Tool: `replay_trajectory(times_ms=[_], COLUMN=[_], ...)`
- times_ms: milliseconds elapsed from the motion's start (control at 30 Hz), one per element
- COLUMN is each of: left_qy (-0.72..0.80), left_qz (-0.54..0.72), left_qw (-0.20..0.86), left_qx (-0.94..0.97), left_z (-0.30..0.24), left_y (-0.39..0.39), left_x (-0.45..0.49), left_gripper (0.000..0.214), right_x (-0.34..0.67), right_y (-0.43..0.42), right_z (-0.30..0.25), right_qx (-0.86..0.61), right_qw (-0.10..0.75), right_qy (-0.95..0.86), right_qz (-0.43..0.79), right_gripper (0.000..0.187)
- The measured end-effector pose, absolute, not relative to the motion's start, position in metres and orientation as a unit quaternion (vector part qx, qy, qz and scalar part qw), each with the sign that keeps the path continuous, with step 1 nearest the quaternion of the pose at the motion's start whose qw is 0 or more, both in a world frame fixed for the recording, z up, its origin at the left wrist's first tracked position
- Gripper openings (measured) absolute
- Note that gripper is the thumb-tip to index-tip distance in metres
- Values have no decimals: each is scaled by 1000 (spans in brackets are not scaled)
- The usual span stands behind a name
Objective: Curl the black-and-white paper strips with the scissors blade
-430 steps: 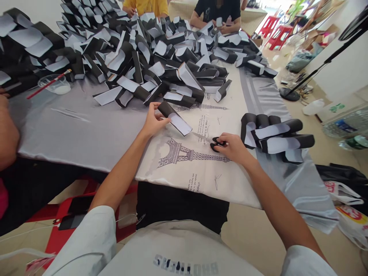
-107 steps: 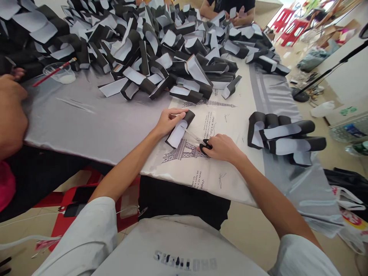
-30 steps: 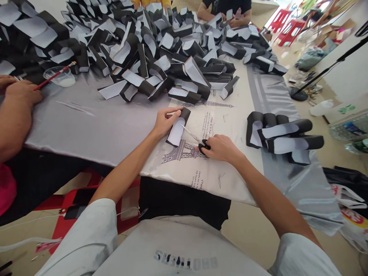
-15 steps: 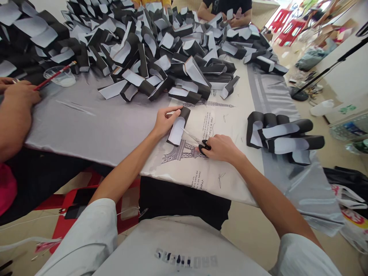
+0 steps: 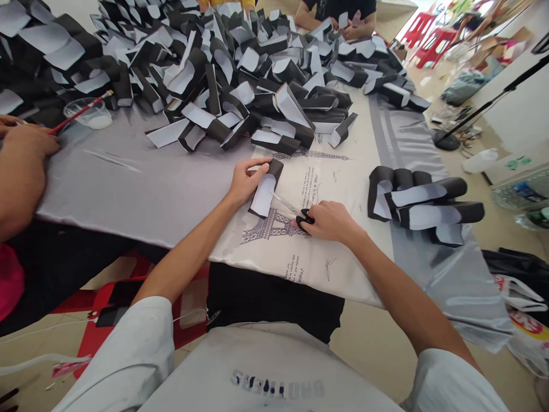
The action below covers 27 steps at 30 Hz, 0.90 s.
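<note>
Between the thumb and fingers of my left hand point(image 5: 249, 182) is a folded black-and-white paper piece point(image 5: 265, 191), held by its far end above the tablecloth. Black-handled scissors point(image 5: 295, 210) sit in my right hand point(image 5: 332, 220), fingers wrapped round the handles. The blades point left, with their tips at the right edge of the paper piece. Whether they are cutting into it I cannot tell. Under both hands lies a cream tablecloth point(image 5: 351, 252) printed with towers and script.
A large heap of similar paper pieces point(image 5: 240, 74) covers the table's far side; a small stack point(image 5: 424, 200) lies at right. At left, a co-worker's hand point(image 5: 30, 140) holds a red brush point(image 5: 77, 113) near a plastic cup point(image 5: 96, 117). Another person's arms point(image 5: 360, 28) rest at the far edge.
My hands, the paper piece and the scissors look almost unmoved. At the left, the co-worker's hand and the red brush have shifted very slightly.
</note>
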State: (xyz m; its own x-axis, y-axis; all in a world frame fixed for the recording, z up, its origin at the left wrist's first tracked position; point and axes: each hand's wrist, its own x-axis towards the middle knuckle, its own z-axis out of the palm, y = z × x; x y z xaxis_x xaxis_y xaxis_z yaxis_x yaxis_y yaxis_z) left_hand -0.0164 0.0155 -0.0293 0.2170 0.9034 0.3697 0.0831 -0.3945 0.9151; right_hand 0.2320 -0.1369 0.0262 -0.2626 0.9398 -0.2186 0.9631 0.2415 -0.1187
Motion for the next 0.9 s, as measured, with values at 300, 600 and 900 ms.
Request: replay_trajectory(times_ms=[300, 600, 900], left_qy=[360, 356, 355], left_qz=[516, 520, 527], left_qw=[392, 385, 391], left_qx=[671, 674, 666], left_z=[-35, -36, -37], left_y=[21, 23, 23], left_x=[-17, -17, -18], left_gripper=[54, 53, 47], right_x=[231, 232, 231], right_y=[-138, -137, -137], right_z=[27, 27, 26], right_qx=[609, 603, 603], right_qw=[51, 63, 69], right_qy=[784, 787, 788], right_qz=[-108, -112, -106], right_gripper=[70, 72, 71])
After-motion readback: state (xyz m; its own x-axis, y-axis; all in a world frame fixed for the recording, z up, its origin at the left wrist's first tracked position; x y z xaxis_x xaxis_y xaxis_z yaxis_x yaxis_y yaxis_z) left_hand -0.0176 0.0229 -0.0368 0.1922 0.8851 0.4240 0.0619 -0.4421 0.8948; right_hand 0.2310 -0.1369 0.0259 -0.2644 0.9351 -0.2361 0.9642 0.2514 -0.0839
